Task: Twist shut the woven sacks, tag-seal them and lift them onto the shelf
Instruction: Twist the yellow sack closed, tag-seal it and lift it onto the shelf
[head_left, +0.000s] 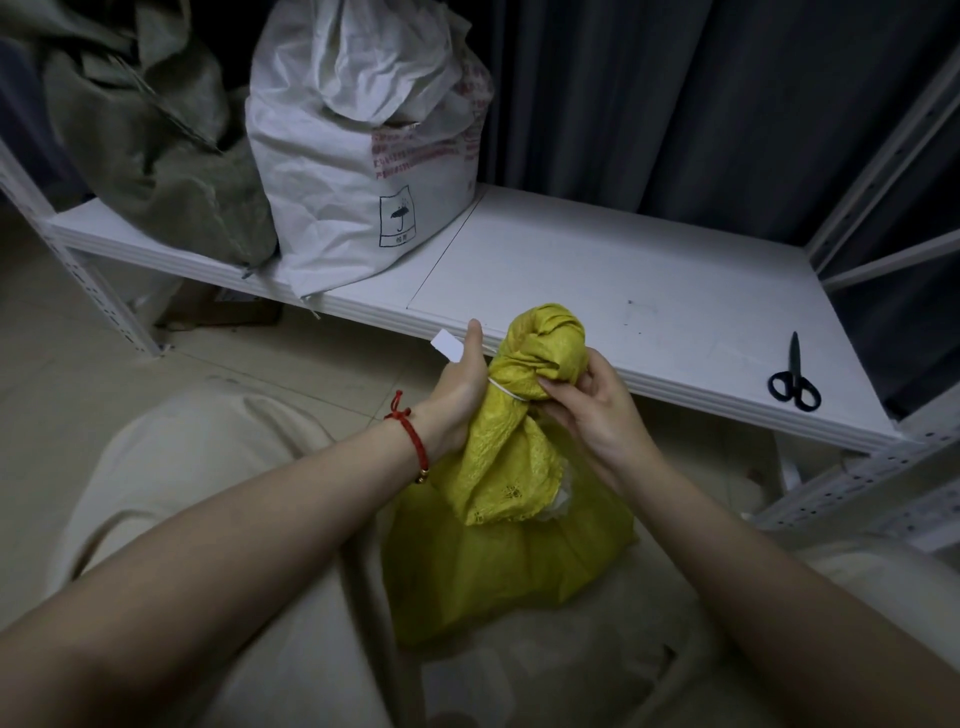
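A white low shelf board fronts a dark curtain above pale floor tiles. At far left it bears a grey-green woven sack and a white printed woven sack, with black scissors at right. The yellow woven sack stands near, on the floor. The left hand grips its twisted neck beside a white tag, and the right hand pinches the neck at a white tie.

Coarse woven plastic yellow sack, smooth matt white shelf.
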